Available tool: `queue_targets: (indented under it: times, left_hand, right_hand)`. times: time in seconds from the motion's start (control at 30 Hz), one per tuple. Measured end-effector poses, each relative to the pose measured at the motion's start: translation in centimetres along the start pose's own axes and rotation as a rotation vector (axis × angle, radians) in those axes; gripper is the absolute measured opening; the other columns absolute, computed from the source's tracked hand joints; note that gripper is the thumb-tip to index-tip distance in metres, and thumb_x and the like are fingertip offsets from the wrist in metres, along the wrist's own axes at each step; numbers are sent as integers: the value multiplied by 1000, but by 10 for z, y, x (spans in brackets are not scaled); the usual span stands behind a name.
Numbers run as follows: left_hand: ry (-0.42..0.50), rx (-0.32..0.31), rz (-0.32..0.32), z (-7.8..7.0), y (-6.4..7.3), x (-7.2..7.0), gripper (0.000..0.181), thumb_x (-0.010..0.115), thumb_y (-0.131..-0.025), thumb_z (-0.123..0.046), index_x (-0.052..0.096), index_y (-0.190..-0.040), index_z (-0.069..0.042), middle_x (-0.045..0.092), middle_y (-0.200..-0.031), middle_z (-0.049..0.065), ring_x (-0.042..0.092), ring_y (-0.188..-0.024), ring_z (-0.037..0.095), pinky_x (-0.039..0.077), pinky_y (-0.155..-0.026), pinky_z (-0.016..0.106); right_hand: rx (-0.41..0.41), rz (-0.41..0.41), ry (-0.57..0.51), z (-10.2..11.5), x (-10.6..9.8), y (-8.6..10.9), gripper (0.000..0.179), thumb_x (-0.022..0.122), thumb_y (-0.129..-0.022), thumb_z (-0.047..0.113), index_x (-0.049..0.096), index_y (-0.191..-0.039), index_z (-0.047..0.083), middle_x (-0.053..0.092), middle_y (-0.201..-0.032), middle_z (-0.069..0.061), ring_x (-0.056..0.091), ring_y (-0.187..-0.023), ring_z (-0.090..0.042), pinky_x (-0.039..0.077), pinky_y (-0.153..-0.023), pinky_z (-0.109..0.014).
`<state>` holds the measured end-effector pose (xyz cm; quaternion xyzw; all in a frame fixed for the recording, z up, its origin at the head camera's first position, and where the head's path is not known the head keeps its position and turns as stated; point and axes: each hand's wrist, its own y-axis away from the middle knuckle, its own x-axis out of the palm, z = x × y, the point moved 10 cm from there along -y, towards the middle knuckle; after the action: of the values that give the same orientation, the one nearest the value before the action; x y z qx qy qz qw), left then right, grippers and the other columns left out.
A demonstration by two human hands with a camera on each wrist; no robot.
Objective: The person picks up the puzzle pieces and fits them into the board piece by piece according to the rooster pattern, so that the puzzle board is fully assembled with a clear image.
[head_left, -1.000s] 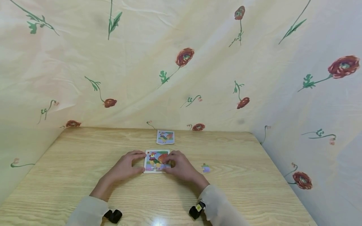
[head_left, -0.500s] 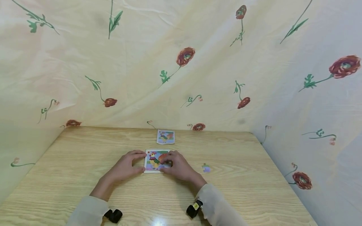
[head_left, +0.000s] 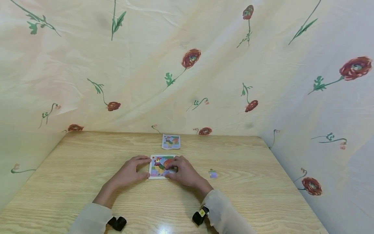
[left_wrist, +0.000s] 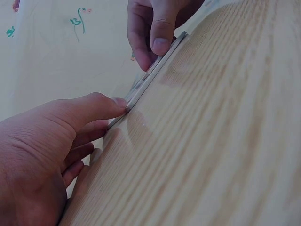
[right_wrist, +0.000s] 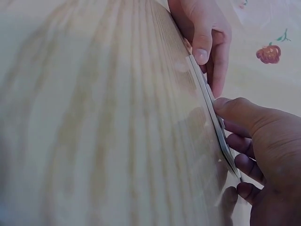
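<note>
A white-framed jigsaw puzzle with a rooster picture lies flat on the wooden table. My left hand holds its left edge, forefinger at the far corner and thumb at the near one. Over the right half is my right hand, fingers bent, with thumb and fingertips set on a piece in the lower middle of the picture; the hand hides this piece and the puzzle's right side. In the right wrist view the right thumb rests at the puzzle's near edge. A loose puzzle piece, purple and green, lies to the right.
Behind the puzzle, at the table's back edge, lies a reference card with the same rooster. A flowered cloth hangs along the back and sides of the table. Black wrist cameras sit beneath both sleeves.
My right hand has shifted slightly left over the puzzle, and the light gap at the picture's lower middle now shows picture. The left hand and the loose piece have stayed in place.
</note>
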<state>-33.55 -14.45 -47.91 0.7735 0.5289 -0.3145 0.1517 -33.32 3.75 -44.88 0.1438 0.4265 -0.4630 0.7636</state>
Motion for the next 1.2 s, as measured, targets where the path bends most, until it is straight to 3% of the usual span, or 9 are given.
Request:
queue_targets:
  times: [0.23, 0.4, 0.83, 1.2]
  left_hand:
    - [5, 2, -2, 0, -1, 0, 60, 78, -92, -27, 60, -146, -12, 50, -155, 9, 39, -149, 41, 36, -118, 63]
    - [-3, 6, -5, 0, -1, -1, 59, 78, -92, -25, 60, -146, -11, 51, -155, 9, 40, -149, 41, 37, -118, 63]
    - [-15, 3, -4, -3, 0, -2, 59, 76, -92, -26, 59, -147, -13, 50, -156, 8, 40, -149, 40, 36, -117, 64]
    - [-11, -9, -4, -4, 0, -2, 60, 77, -92, -26, 59, -147, -10, 50, -155, 10, 38, -150, 42, 34, -118, 65]
  right_hand:
    - [-9, -2, -37, 0, 0, -2, 17, 81, -91, 26, 81, -105, 17, 71, -106, 2, 53, -94, -14, 43, -81, -25]
    - [-25, -4, -58, 5, 4, -5, 12, 78, -93, 22, 81, -103, 15, 72, -112, 0, 56, -103, -15, 46, -90, -28]
    - [-6, -5, -9, 9, 13, -8, 11, 77, -94, 20, 83, -103, 18, 71, -108, 3, 52, -96, -11, 44, -82, -23]
    - [-18, 15, 17, 9, 10, -6, 12, 75, -95, 21, 82, -106, 19, 72, -113, 4, 56, -105, -12, 48, -93, -28]
